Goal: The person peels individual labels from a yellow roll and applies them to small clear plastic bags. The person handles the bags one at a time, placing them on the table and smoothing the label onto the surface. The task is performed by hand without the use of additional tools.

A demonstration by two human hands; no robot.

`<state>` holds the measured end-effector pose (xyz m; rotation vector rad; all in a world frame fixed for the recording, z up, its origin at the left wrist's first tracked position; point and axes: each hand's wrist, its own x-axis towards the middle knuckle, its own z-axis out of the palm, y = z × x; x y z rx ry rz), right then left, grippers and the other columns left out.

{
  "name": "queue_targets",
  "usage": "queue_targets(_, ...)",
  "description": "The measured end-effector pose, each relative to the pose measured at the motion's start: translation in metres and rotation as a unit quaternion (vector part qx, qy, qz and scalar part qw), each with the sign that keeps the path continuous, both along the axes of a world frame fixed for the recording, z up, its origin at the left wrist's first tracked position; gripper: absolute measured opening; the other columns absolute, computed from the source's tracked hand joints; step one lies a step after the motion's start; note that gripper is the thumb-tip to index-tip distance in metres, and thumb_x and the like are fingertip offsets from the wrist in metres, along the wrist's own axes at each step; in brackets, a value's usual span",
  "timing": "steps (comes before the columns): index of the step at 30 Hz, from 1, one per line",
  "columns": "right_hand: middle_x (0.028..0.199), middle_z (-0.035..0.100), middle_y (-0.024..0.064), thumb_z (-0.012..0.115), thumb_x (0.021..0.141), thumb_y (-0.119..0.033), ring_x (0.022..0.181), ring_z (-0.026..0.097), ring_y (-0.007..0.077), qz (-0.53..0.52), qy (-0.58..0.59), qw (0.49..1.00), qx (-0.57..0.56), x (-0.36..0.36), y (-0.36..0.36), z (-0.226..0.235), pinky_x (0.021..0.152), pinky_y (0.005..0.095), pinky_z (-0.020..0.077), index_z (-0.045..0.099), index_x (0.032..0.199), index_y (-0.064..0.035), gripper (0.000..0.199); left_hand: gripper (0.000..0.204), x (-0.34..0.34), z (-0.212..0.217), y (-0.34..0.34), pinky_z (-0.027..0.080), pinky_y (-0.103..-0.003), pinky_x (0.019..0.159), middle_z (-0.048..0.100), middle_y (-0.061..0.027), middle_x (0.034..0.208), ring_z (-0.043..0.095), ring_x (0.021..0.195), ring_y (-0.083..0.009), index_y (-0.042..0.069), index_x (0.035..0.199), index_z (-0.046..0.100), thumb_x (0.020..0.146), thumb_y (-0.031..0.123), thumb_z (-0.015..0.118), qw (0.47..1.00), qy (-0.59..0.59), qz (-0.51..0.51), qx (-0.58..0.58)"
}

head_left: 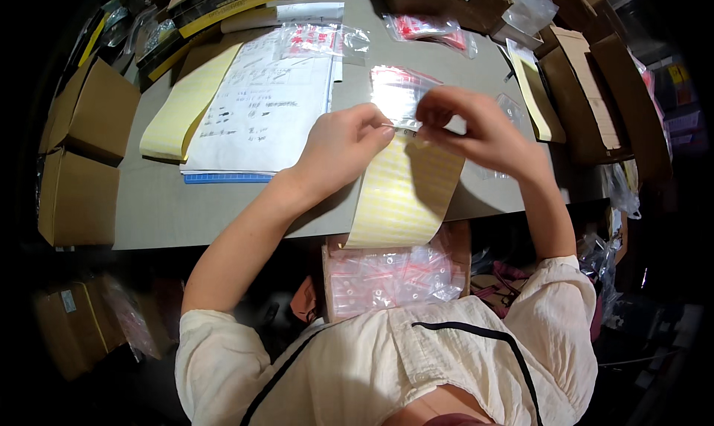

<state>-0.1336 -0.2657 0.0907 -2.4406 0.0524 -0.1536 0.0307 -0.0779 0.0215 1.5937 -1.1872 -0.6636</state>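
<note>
A yellow-and-white striped sheet of labels lies in front of me, its near end hanging past the table edge. Beyond its top edge is a small stack of clear plastic bags with red print. My left hand is closed, thumb and forefinger pinched where the sheet meets the bags. Just to the right, my right hand curls over the same spot with thumb and fingertips close together. What is between the fingertips of either hand is too small to make out.
Handwritten papers and a second yellow label sheet lie at left, beside open cardboard boxes. More red-printed bags lie at the back. An open box stands right. Below the table edge, a box holds clear bags.
</note>
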Motion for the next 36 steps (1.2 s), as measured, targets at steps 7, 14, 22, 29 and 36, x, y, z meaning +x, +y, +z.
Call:
queue_targets(7, 0.094, 0.064, 0.0172, 0.069, 0.086, -0.007, 0.094, 0.065, 0.0379, -0.017, -0.065, 0.971, -0.23, 0.001, 0.03, -0.014, 0.082, 0.0465, 0.0541, 0.061, 0.105, -0.0018, 0.021, 0.021, -0.002, -0.003, -0.004, 0.044, -0.026, 0.062, 0.062, 0.0011, 0.069, 0.052, 0.067, -0.0046, -0.002, 0.098, 0.071, 0.098, 0.019, 0.071, 1.0, 0.012, 0.009, -0.007)
queue_targets(14, 0.094, 0.062, 0.0127, 0.068, 0.081, -0.007, 0.095, 0.064, 0.0341, 0.038, -0.126, 0.941, -0.313, -0.004, 0.045, -0.022, 0.082, 0.043, 0.0536, 0.06, 0.099, -0.0045, 0.02, 0.024, 0.0, 0.001, -0.003, 0.043, -0.027, 0.061, 0.058, 0.0011, 0.065, 0.049, 0.065, -0.0052, -0.002, 0.095, 0.071, 0.099, 0.021, 0.07, 0.999, -0.019, 0.018, 0.023)
queue_targets(22, 0.084, 0.064, 0.0022, 0.069, 0.093, -0.016, 0.077, 0.057, 0.01, -0.159, 0.166, 0.972, 0.057, 0.027, -0.073, -0.013, 0.071, 0.0272, 0.0477, 0.065, 0.1, 0.0038, 0.021, 0.027, 0.002, -0.009, -0.007, 0.045, -0.027, 0.061, 0.063, -0.0003, 0.069, 0.055, 0.066, -0.0061, -0.004, 0.104, 0.074, 0.1, 0.022, 0.069, 1.0, 0.018, 0.021, 0.005)
queue_targets(29, 0.076, 0.068, 0.0123, 0.082, 0.087, -0.031, 0.069, 0.066, 0.0195, -0.181, 0.226, 0.943, -0.163, 0.019, -0.1, -0.015, 0.059, 0.037, 0.0498, 0.069, 0.091, 0.0036, 0.037, 0.027, 0.001, -0.001, -0.004, 0.046, -0.026, 0.061, 0.063, 0.0006, 0.069, 0.056, 0.064, -0.0063, -0.003, 0.107, 0.074, 0.101, 0.023, 0.068, 0.999, 0.016, 0.016, 0.026)
queue_targets(36, 0.085, 0.064, 0.0041, 0.074, 0.089, -0.01, 0.079, 0.061, 0.0107, -0.129, 0.08, 0.988, 0.013, 0.019, -0.096, -0.026, 0.072, 0.0283, 0.0497, 0.063, 0.098, 0.0015, 0.018, 0.024, 0.0, -0.001, -0.006, 0.046, -0.024, 0.061, 0.059, 0.0032, 0.067, 0.054, 0.064, -0.0049, -0.002, 0.101, 0.073, 0.101, 0.021, 0.068, 0.998, 0.035, 0.012, 0.048)
